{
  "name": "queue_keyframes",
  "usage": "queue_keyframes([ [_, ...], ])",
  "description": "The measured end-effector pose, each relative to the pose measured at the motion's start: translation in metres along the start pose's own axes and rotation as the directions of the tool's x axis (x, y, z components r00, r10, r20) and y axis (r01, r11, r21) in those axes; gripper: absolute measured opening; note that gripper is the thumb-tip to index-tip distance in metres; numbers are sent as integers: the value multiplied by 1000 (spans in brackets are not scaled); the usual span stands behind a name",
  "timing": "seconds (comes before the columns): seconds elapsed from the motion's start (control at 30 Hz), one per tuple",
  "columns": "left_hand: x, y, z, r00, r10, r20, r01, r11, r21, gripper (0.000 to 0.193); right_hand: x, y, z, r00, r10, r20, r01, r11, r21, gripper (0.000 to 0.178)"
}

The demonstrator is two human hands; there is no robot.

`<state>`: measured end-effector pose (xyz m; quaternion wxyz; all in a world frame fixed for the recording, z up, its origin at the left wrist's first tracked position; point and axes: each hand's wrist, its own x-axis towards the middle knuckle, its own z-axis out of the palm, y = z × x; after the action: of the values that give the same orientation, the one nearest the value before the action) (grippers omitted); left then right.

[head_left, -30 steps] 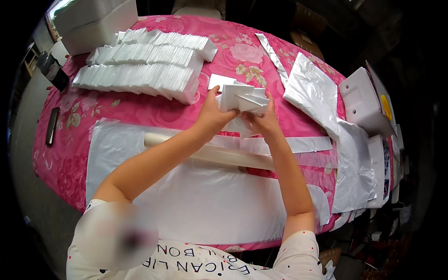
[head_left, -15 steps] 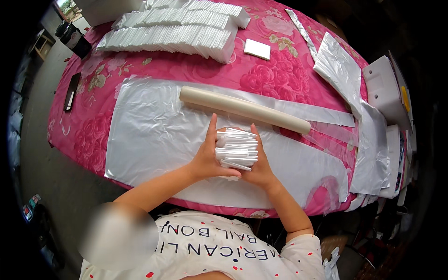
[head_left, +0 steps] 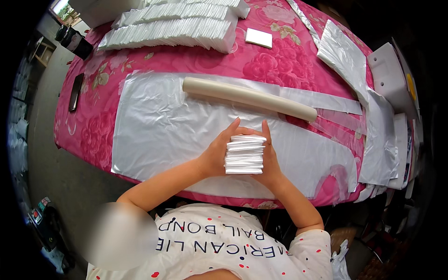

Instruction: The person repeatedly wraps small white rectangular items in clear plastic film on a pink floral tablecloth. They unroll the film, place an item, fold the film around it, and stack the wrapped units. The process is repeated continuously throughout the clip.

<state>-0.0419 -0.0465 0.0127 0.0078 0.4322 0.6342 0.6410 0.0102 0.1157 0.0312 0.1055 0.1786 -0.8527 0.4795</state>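
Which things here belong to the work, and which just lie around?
Likely the work: white folded stack held between left hand and right hand; rows of similar pieces; pale tube; silvery sheet under it.

Seemingly lying about: black bottle; dark flat object.

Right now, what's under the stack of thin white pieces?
The translucent plastic sheet shows around the stack of thin white pieces, held between left hand and right hand. The patch directly beneath is covered; whether stack and sheet touch can't be told.
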Motion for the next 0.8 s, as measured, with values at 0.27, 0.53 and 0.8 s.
queue_keyframes([
  [0.27, 4, 0, -3, 985, -170, -25, 171, 974, 151, 135, 2, 17, -5, 999, -48, 6, 49, 976, -210, 122],
  [0.53, 15, 2, -7, 1000, -10, 11, 10, 999, 34, 141, 6, 14, -12, 1000, -22, -19, 17, 974, -228, 111],
  [0.8, 7, -10, 6, 996, -91, 26, 88, 992, 95, 135, -4, 22, -3, 993, 116, 2, -114, 974, -198, 99],
])
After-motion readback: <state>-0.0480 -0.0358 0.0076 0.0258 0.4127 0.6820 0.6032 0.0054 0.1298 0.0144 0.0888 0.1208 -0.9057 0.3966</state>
